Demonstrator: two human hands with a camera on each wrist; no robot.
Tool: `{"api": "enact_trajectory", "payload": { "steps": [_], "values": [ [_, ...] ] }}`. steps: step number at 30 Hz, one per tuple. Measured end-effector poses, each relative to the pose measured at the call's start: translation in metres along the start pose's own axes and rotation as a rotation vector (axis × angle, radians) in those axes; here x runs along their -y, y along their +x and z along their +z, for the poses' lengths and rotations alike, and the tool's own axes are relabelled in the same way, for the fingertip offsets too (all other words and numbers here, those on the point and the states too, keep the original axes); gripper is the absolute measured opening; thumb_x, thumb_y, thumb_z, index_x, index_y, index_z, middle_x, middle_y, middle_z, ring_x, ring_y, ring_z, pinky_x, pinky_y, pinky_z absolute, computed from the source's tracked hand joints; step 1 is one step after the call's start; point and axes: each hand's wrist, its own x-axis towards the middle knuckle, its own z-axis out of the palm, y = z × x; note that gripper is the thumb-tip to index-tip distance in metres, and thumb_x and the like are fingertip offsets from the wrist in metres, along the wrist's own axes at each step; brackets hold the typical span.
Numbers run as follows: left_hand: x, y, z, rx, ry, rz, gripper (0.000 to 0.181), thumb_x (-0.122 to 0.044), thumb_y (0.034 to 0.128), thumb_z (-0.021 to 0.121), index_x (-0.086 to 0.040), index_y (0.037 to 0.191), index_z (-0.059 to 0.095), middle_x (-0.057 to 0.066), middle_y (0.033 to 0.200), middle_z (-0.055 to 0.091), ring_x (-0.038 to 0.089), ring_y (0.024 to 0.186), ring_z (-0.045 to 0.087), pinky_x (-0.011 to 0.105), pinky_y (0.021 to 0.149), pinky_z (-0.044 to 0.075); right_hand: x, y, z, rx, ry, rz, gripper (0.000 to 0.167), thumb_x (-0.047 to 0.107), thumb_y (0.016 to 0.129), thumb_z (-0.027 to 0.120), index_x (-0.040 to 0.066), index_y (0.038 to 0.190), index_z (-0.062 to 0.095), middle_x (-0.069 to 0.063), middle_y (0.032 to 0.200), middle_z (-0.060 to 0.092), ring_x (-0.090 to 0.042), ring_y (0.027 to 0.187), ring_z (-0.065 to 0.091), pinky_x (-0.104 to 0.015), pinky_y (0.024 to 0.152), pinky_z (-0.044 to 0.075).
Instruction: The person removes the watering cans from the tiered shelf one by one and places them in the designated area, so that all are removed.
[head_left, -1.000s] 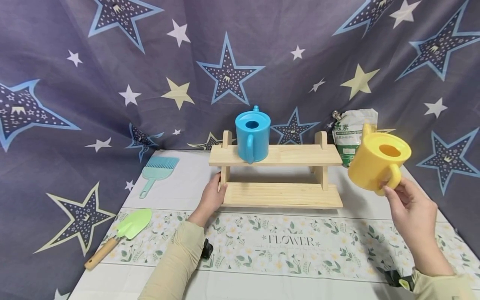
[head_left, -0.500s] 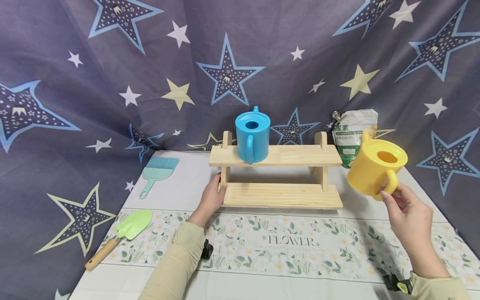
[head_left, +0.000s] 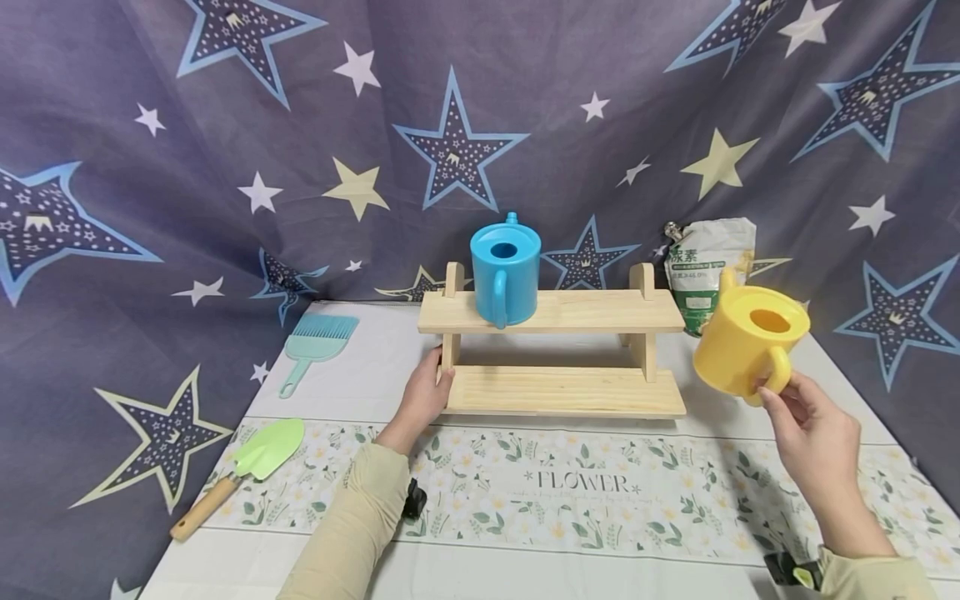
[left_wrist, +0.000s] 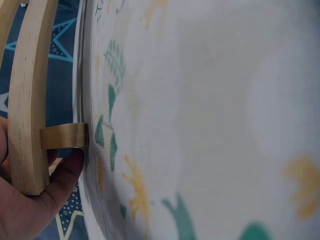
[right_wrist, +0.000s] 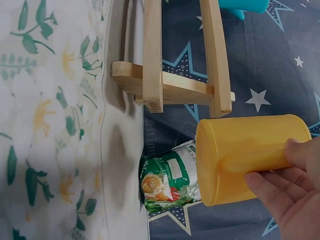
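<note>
My right hand (head_left: 813, 433) pinches the handle of a yellow watering can (head_left: 738, 346), held up off the table to the right of a two-tier wooden shelf (head_left: 570, 392). The can is tilted a little, its spout pointing away and its round top hole showing. At the shelf's left end, my left hand (head_left: 423, 390) grips the lower board; in the left wrist view, the thumb and fingers (left_wrist: 67, 172) go round the board's end. A blue watering can (head_left: 506, 279) stands upright on the left part of the top board, its handle facing me.
Behind the yellow can, a white and green bag (head_left: 693, 287) leans at the back right. On the left lie a light teal brush and dustpan (head_left: 318, 337) and a green trowel (head_left: 266, 450) with a wooden handle. A starry cloth (head_left: 300, 125) hangs behind the table.
My right hand has lowered the yellow watering can slightly and brought it a little to the left. The left hand, the shelf and the blue can have stayed in place.
</note>
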Motion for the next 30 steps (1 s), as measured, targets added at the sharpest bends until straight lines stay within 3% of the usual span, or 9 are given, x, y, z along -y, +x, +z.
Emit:
{"api": "enact_trajectory", "payload": {
  "steps": [11,30],
  "values": [
    [0.002,0.000,0.000,0.005,-0.004,0.001,0.048,-0.017,0.1026,0.049,-0.006,0.148,0.036,0.019,0.142,0.047,0.034,0.127,0.050,0.048,0.107,0.042,-0.009,-0.006,0.008,0.007,0.018,-0.016,0.028,0.001,0.090,0.068,-0.007,0.117,0.063,-0.027,0.099,0.069,0.032,0.082,0.040,0.007,0.070,0.036],
    [0.002,0.001,0.001,0.002,-0.003,0.005,0.048,-0.016,0.1023,0.049,-0.006,0.148,0.036,0.018,0.142,0.047,0.034,0.128,0.049,0.048,0.108,0.040,-0.024,-0.015,0.018,0.099,-0.052,0.121,0.032,0.010,0.094,0.066,-0.003,0.123,0.062,-0.024,0.108,0.068,0.032,0.082,0.033,0.007,0.069,0.035]
  ]
}}
